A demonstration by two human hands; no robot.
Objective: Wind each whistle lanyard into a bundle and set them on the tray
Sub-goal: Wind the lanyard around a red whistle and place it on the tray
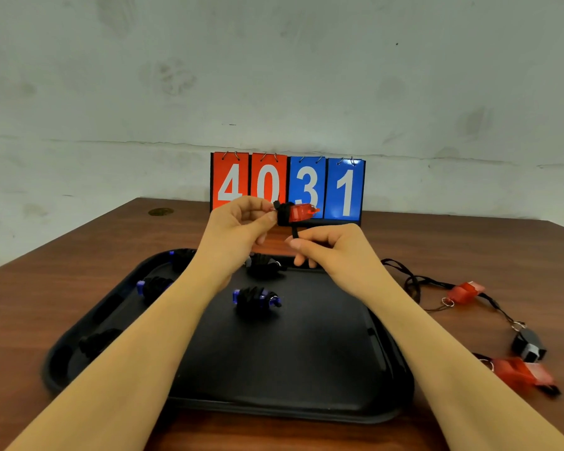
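Observation:
My left hand (241, 219) holds a red whistle (302, 212) up above the far edge of the black tray (290, 369); black lanyard cord is wound around the whistle's left part. My right hand (326, 245) pinches the loose end of that black lanyard (294, 232) just below the whistle. Several wound bundles lie on the tray: a blue whistle bundle (256, 299) in the middle, another (153, 286) at the left, one (264, 266) near the far rim, and others partly hidden by my left forearm.
Right of the tray, on the brown table (79, 288), lie unwound whistles with tangled black lanyards: a red one (464, 291), a black one (529, 345) and a red one (521, 372). A flip scoreboard (287, 187) reading 4031 stands at the back against the wall.

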